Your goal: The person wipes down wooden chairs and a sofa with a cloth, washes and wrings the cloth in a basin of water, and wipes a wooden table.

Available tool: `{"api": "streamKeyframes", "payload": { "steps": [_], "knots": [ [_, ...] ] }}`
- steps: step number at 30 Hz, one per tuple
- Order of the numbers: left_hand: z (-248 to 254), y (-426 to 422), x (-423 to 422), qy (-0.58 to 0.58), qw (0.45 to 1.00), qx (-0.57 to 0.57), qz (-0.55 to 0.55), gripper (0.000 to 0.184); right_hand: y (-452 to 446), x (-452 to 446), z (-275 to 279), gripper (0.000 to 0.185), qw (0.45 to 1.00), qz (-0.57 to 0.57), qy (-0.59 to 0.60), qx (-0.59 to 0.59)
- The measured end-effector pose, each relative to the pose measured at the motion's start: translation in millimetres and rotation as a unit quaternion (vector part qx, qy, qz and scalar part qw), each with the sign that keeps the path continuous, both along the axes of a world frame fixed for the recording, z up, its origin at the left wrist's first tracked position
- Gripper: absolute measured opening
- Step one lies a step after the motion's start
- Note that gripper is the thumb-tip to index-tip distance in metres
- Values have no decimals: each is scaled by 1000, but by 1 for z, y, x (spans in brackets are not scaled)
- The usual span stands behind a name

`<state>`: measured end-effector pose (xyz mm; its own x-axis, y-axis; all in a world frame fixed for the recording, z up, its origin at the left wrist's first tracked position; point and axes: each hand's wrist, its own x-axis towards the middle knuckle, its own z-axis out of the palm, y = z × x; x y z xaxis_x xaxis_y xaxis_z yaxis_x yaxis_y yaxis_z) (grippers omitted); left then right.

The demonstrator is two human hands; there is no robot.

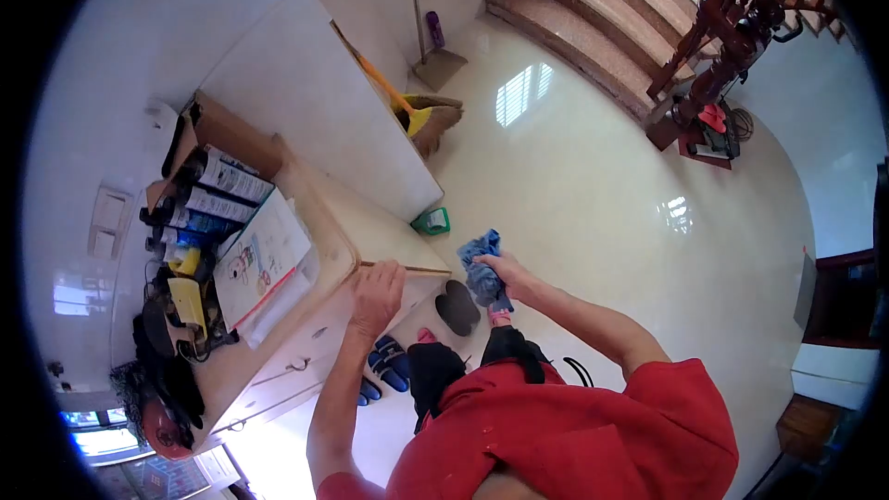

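A person in a red shirt stands next to a cabinet. The left hand is on the cabinet's corner, with its fingers bent and close together over the edge. You cannot tell if it is pinching the edge or just resting there. The right hand has its fingers wrapped around a bunched-up blue cloth. The cloth is up in the air near the cabinet's corner, not touching it. On top of the cabinet are some bottles, a white paper with a drawing and a yellow thing. A green tub is on the floor just beside the cabinet. Blue sandals sit on the floor by the cabinet's front. A broom is near the cabinet, past the green tub. The stairs are well apart from the cabinet.
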<state>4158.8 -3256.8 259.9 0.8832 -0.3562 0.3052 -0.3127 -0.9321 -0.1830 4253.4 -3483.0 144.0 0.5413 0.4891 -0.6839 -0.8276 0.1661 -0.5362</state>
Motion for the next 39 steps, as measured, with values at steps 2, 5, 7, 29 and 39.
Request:
{"api": "streamKeyframes", "payload": {
  "steps": [2,5,7,29,39],
  "knots": [
    [1,4,13,1,999,16,-36,22,-11,5,-19,26,998,21,60,-23],
    [-9,17,28,23,991,131,-21,20,-16,11,-24,24,998,9,50,-25],
    [-16,18,26,19,964,267,1,20,-16,12,-16,20,998,-3,60,-11],
    [-16,15,34,20,971,237,-1,10,-45,22,-19,19,996,-31,72,-49],
    [-17,16,34,4,961,276,-3,11,-26,23,-29,25,998,-39,46,-34]
  ]
}}
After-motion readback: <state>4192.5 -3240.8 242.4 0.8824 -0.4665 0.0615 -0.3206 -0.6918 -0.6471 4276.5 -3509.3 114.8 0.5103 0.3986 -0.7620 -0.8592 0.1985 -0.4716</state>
